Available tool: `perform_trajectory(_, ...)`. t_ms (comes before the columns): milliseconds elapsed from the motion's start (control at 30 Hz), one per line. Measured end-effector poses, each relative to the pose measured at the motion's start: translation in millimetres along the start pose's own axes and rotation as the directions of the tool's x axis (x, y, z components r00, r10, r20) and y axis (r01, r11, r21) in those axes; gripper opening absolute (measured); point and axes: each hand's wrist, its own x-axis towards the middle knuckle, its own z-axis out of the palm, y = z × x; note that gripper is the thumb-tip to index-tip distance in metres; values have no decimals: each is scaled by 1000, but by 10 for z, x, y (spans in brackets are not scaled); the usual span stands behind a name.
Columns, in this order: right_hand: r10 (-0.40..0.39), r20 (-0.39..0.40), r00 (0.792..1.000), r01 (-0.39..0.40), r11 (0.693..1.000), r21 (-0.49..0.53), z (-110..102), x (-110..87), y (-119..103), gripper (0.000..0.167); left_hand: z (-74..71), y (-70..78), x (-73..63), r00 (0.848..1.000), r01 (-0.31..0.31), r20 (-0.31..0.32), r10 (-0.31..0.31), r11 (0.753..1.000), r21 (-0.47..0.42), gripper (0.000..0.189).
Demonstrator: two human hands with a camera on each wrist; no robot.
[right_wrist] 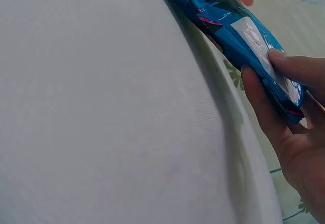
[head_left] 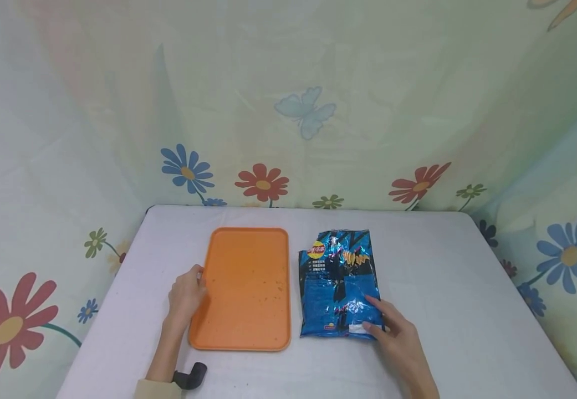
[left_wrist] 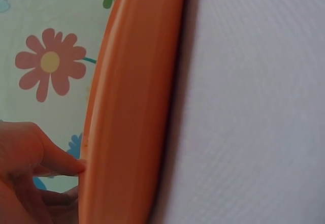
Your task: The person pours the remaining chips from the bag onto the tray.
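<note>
An orange tray (head_left: 248,288) lies on the table, scattered with a few small crumbs. My left hand (head_left: 187,293) holds the tray by its left edge, and in the left wrist view fingertips (left_wrist: 78,167) meet the rim. Right of the tray is a blue and black chip bag (head_left: 340,293) with a ragged notch at its upper left corner. The lower right part of the bag is pinched by my right hand (head_left: 400,338). From the right wrist, the thumb (right_wrist: 292,66) lies across the bag's white label, with other fingers against its side and partly hidden behind it.
A white cloth covers the table (head_left: 443,299). Flower-printed curtains (head_left: 303,72) hang behind it and on both sides. A black strap piece (head_left: 190,377) sticks out at the left wrist, beside a beige sleeve (head_left: 158,389).
</note>
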Motion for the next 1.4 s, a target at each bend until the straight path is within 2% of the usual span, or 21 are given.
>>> perform_trajectory(133, -93, -11, 996, 93, 996, -10, -89, -6, -103, 58, -2, 4, 2, 1000, -1, -3, 1, 1000, 2, 35)
perform_trajectory(267, -195, -32, 980, 194, 981, -27, -170, -21, -218, 56, -12, 14, 13, 1000, -9, -11, 9, 1000, 7, 35)
perform_trajectory(333, -250, -54, 967, 247, 967, -60, -199, -34, -259, 56, -11, 6, 15, 1000, -11, -3, 11, 1000, 11, 35)
perform_trajectory(433, -342, -91, 935, 330, 936, -121, -236, -44, -309, 56, -10, 4, 10, 1000, -15, 5, 15, 1000, 16, 35)
perform_trajectory(633, -540, -126, 832, 500, 829, -252, -331, -8, -415, 61, 1, 26, 22, 1000, 0, 4, 0, 1000, 11, 35)
perform_trajectory(733, -641, -127, 757, 580, 749, -321, -367, 14, -496, 64, 8, 29, 18, 1000, 11, 4, -11, 1000, 8, 34)
perform_trajectory(900, -781, -92, 618, 689, 594, -416, -403, 44, -664, 67, 4, 24, 1, 1000, 10, -5, -10, 1000, 15, 28)
perform_trajectory(967, -813, -64, 578, 716, 544, -438, -413, 52, -732, 68, 5, 18, 1, 1000, 7, -10, -7, 1000, 16, 26)
perform_trajectory(1100, -856, -11, 516, 752, 459, -472, -432, 53, -847, 70, 11, 8, 10, 1000, 12, -9, -11, 1000, 18, 24)
perform_trajectory(1200, -880, 15, 475, 772, 409, -487, -447, 61, -919, 71, 13, 6, 16, 1000, 24, -3, -24, 999, 27, 24)
perform_trajectory(1300, -894, 36, 447, 786, 373, -493, -458, 77, -984, 69, 11, 9, 19, 999, 33, 3, -33, 999, 31, 25)
perform_trajectory(1400, -900, 56, 431, 795, 350, -495, -464, 96, -1042, 66, 7, 14, 20, 1000, 29, 3, -29, 999, 25, 25)
